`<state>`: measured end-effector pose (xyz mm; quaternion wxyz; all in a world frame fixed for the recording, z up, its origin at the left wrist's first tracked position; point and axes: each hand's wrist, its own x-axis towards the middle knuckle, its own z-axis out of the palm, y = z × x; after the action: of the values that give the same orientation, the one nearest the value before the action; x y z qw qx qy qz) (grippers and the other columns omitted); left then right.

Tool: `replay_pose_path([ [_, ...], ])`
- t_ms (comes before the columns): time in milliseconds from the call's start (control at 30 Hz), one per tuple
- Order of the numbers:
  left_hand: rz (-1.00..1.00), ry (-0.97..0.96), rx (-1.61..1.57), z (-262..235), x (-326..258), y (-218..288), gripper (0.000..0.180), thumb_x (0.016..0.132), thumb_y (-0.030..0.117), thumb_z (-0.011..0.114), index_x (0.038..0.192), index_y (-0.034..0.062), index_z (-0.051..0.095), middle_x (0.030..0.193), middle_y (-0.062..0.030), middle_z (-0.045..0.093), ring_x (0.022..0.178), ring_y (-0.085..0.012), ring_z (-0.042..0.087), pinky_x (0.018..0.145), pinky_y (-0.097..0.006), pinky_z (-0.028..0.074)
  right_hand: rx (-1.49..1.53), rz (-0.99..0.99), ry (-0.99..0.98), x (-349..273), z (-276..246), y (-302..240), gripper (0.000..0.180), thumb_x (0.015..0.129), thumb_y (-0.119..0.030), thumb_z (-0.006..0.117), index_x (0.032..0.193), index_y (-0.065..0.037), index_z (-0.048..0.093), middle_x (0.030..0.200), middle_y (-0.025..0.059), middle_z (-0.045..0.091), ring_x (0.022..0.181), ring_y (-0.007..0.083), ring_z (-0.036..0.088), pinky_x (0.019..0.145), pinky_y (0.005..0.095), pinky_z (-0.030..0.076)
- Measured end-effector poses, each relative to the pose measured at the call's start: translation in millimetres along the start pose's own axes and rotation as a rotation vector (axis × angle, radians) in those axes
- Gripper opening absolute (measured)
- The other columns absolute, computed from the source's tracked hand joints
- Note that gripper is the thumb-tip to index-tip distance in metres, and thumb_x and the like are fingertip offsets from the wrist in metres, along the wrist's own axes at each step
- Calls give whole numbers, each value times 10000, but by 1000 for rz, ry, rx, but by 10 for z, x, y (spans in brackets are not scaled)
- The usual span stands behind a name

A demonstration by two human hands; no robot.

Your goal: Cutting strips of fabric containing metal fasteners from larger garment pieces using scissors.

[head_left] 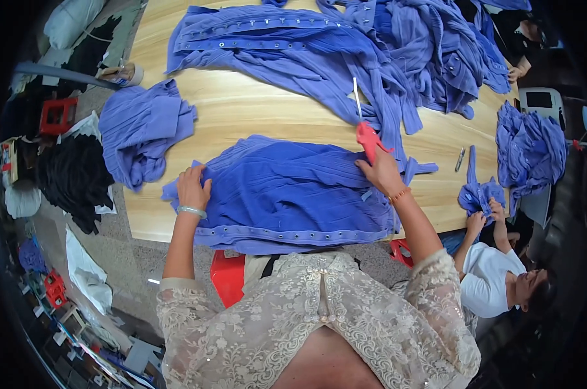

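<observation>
Pressing down on a pleated blue-violet fabric garment [287, 194] spread flat on the pale wooden tabletop [254, 107], we note our left hand [193, 188] lies open-palmed on its left edge, fingers released. Our right hand [381, 172] rests at its right edge, fingers clenched around a red-handled tool with a white stem [366, 126].

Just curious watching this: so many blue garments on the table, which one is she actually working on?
The blue garment spread flat nearest her, its snap-studded edge toward her. Her left hand presses it; her right hand holds a red tool. The others lie crumpled farther away.
</observation>
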<state>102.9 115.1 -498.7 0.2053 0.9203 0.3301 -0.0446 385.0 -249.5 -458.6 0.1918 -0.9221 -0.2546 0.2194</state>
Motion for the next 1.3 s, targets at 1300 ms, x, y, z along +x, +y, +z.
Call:
replay_pose_path([
  [1300,159,-151,40,44,-667,139,259,734,89,716,962,72,596,889,-140,610,886,-346,600,768,-455,447,-58,-39,-158,-291,-74,314,358,731,-196,796,979,-10,618,921,233,667,886,435,632,771,484,501],
])
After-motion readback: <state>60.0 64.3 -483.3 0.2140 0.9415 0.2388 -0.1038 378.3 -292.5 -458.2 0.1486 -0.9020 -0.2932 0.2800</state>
